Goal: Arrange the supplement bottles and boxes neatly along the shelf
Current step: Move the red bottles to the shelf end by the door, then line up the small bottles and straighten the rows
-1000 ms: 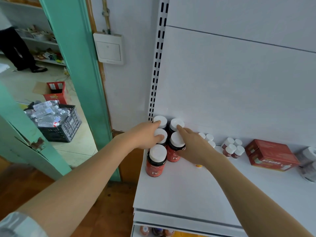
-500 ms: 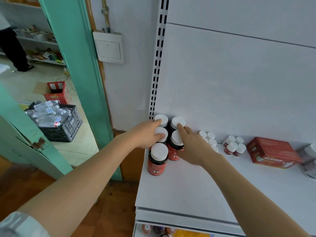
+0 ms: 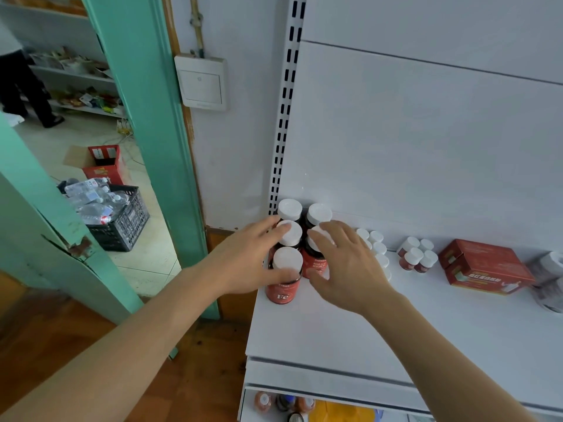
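Note:
Five red supplement bottles with white caps stand in two rows at the left end of the white shelf (image 3: 335,330). The front bottle (image 3: 281,292) shows an "Fe" label. My left hand (image 3: 246,263) lies against the left side of the row, fingertips on the middle bottle's cap (image 3: 292,236) and thumb across the front bottle's neck. My right hand (image 3: 347,266) is spread with straight fingers, the index on the cap of the right row's front bottle (image 3: 315,263). Two back bottles (image 3: 318,213) stand untouched against the back panel.
Small white-capped bottles (image 3: 376,242) sit behind my right hand, and another small cluster (image 3: 417,257) stands further right. Two stacked red boxes (image 3: 484,269) and wrapped bottles (image 3: 548,278) follow. Beyond the green door frame (image 3: 146,117), a crate of water bottles (image 3: 118,220) sits on the floor.
My right hand has opened from around the right bottle and its fingers now spread. My left thumb has come down onto the front bottle's neck.

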Available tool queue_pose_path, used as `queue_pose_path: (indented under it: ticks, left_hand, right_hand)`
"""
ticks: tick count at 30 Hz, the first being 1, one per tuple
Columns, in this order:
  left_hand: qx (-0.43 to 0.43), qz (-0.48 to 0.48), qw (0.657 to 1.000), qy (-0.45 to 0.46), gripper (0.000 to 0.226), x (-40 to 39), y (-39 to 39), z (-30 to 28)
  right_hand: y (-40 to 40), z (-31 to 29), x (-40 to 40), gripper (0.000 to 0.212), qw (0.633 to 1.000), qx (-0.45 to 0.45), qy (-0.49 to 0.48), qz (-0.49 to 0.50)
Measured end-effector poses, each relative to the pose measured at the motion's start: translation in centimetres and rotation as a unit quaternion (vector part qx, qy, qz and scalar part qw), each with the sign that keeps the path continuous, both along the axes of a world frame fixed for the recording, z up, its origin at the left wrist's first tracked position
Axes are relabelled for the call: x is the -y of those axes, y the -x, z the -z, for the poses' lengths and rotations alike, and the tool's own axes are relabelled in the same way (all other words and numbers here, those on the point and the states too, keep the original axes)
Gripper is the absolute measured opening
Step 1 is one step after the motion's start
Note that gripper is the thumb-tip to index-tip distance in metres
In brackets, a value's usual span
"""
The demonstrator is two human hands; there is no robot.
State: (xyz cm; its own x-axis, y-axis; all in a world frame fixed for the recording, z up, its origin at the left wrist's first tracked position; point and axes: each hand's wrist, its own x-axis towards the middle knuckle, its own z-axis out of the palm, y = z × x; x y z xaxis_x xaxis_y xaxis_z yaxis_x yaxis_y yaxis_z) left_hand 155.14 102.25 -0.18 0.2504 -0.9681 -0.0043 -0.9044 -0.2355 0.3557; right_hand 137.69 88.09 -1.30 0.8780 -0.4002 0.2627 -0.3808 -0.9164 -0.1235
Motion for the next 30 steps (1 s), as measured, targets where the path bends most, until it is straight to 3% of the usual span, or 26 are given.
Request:
queue_pose_path:
  ticks: [2,6,15,23,27,30]
  left_hand:
    - [0.020,0.021,0.999,-0.028,0.097,-0.6,0.2,0.6]
    - [0.058,0.041,0.997,0.009,0.085,-0.8,0.5,1.5]
    - [0.074,0.037,0.996,0.012,0.074,-0.5,1.0,1.8]
    - [0.104,0.032,0.994,0.017,0.088,-0.5,0.7,0.8]
    - [0.099,0.039,0.991,0.081,0.080,0.7,1.8,-0.3]
    - [0.098,0.062,0.980,0.160,0.062,2.7,4.2,-0.9]
  right_hand:
    - [0.1,0.5,-0.7,0.058,0.999,0.018,0.022,-0.031]
    - [0.3,1.7,-1.3,0.047,0.995,0.054,0.051,-0.067]
    - [0.1,2.9,-1.8,0.040,0.994,0.078,0.057,-0.051]
    - [1.0,2.2,-1.4,0.042,0.992,0.104,0.052,-0.047]
    - [3.5,1.9,0.3,0.040,0.992,0.106,0.065,-0.016]
    - [6.1,1.9,2.3,0.041,0.993,0.099,0.067,0.027]
